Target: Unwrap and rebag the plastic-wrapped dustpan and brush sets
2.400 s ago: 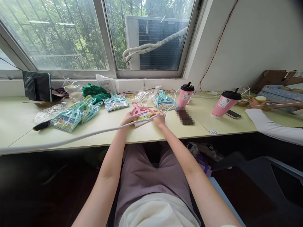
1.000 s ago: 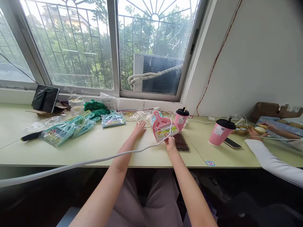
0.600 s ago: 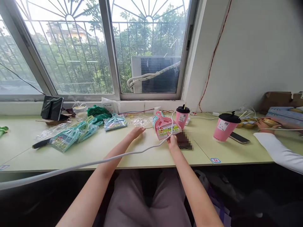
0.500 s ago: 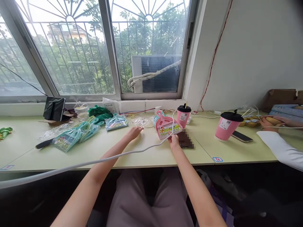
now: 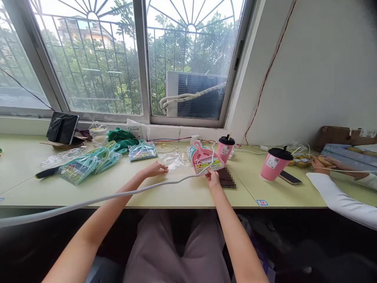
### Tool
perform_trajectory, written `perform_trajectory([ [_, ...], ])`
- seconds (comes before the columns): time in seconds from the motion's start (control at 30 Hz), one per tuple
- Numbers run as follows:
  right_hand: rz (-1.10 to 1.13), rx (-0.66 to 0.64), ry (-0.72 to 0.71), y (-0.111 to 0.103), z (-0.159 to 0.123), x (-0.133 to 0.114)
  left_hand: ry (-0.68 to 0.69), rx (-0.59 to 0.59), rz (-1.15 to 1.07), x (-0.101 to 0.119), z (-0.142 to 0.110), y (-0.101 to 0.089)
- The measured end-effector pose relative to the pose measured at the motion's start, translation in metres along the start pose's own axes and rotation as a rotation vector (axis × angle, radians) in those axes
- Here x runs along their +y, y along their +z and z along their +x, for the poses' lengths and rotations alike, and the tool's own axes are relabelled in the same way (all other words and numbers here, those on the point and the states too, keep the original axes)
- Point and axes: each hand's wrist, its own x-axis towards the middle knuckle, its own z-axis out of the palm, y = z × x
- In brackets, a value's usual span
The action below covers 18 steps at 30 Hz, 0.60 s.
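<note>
My right hand grips the lower edge of a small pink dustpan, fingers closed on it. The dustpan bears a printed label and a brush with light bristles, and its handle points toward the window. Teal pieces of the same kind show partly behind it. To the left, my left hand hovers low over the table with its fingers curled together at the near edge of a clear plastic bag. Those fingertips seem to pinch the film. A white cable crosses in front of both forearms.
Bagged teal dustpan sets and another bagged set lie left. A black tablet stands behind them. A dark phone and pink cups are right. A co-worker's hands hold something at far right.
My left hand has drawn back leftward, and the clear plastic now stretches nearer to its fingertips. My right hand still holds the pink dustpan. The view has tilted slightly.
</note>
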Motion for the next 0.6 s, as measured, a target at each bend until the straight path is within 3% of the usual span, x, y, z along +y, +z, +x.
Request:
perform_trajectory([
  [0.07,0.012,-0.006,0.019,0.0,0.002,0.001,-0.018,-0.06,0.175,-0.011,-0.027,-0.025],
  [0.13,0.011,-0.027,0.024,-0.001,0.004,0.002,-0.127,0.002,0.365,-0.021,-0.046,-0.045],
  [0.2,0.007,-0.047,0.025,-0.003,0.005,0.003,-0.232,0.091,0.52,-0.026,-0.054,-0.051],
  [0.3,-0.009,-0.067,0.031,-0.005,0.004,0.003,-0.278,0.168,0.588,-0.02,-0.049,-0.029],
  [0.47,-0.031,-0.116,0.026,0.002,-0.006,-0.003,-0.223,0.041,0.439,0.016,-0.018,0.03],
  [0.6,-0.029,-0.099,0.081,0.007,-0.02,-0.01,-0.121,0.038,0.409,0.04,0.011,0.049],
])
